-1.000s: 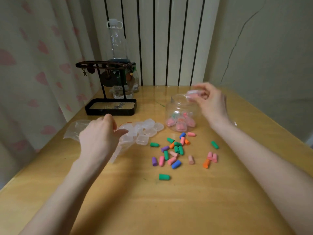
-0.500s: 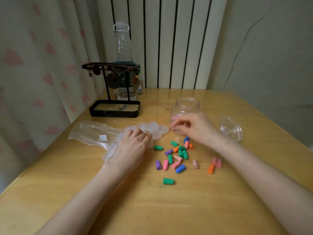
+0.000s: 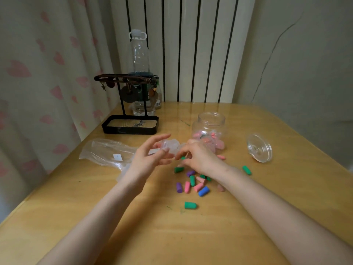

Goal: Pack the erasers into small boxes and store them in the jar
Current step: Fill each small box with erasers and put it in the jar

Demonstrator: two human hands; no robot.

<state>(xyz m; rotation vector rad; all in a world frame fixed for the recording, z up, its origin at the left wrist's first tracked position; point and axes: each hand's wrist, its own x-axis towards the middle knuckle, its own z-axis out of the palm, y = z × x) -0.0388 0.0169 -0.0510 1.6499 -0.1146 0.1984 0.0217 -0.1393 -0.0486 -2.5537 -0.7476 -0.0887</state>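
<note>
My left hand [image 3: 150, 158] is raised a little above the table and pinches a small clear box [image 3: 164, 144] between thumb and fingers. Close beside it, my right hand [image 3: 199, 156] pinches a green eraser [image 3: 183, 158] at its fingertips, just right of the box. Several coloured erasers [image 3: 193, 183] lie scattered below my right hand; one green eraser [image 3: 190, 205] lies nearer me and another green one [image 3: 246, 170] off to the right. The open clear jar [image 3: 211, 119] behind my right hand holds several filled boxes. More empty clear boxes [image 3: 174, 145] sit behind my hands.
The jar's clear lid [image 3: 259, 148] lies to the right of the jar. A crumpled plastic bag [image 3: 107, 152] lies at the left. A black jewellery stand [image 3: 129, 124] and a plastic bottle [image 3: 138, 60] stand at the back left, against the curtain and radiator.
My right hand came down from the jar mouth to the erasers and picked up a green one. My left hand lifted a clear box off the pile.
</note>
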